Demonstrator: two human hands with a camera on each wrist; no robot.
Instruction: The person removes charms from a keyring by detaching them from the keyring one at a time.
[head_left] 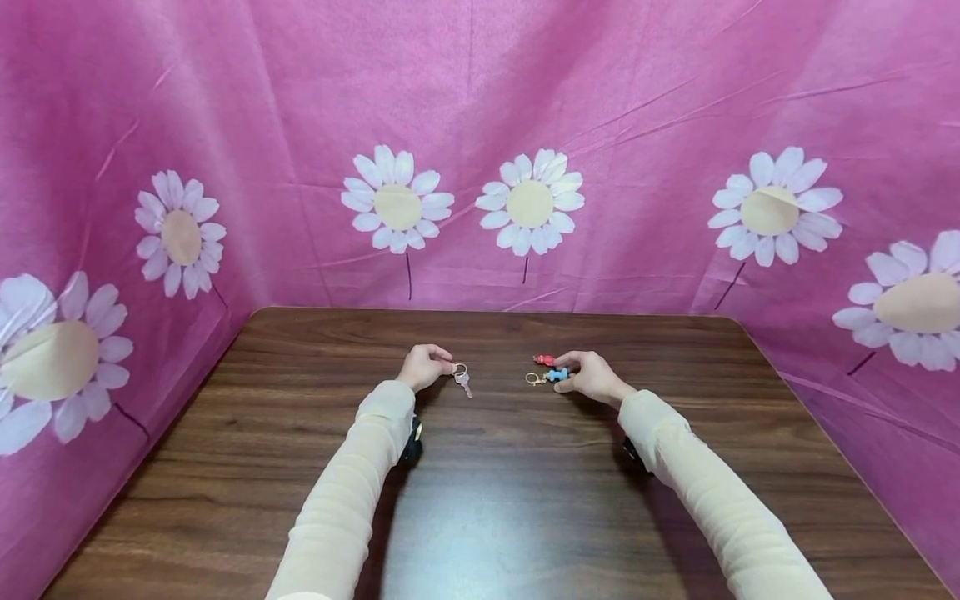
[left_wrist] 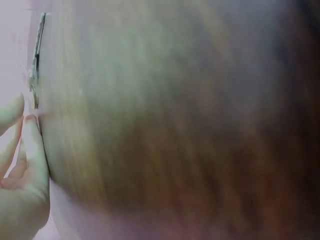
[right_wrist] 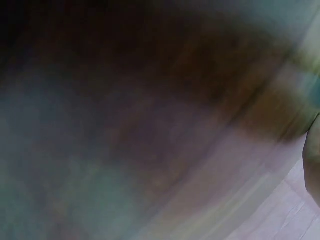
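In the head view my left hand [head_left: 426, 367] pinches the ring [head_left: 454, 367] of a small silver key [head_left: 464, 385] between thumb and fingertips. The key points toward me, close over the wooden table. The left wrist view shows the key [left_wrist: 36, 55] edge-on beyond the fingertips. To the right, my right hand [head_left: 596, 379] has thumb and fingers around a keychain with a blue figure charm [head_left: 557, 375]. Its gold ring [head_left: 532, 378] reaches out to the left. A red charm [head_left: 543, 360] lies just behind, at the fingertips. In the right wrist view only a hand edge [right_wrist: 312, 165] and a blurred blue patch show.
The brown wood-grain table [head_left: 487, 483] stretches under both arms, with its far edge a little beyond the hands. A pink cloth [head_left: 465, 67] printed with white daisies hangs around its back and sides. Dark wrist cameras sit under both cream sleeves.
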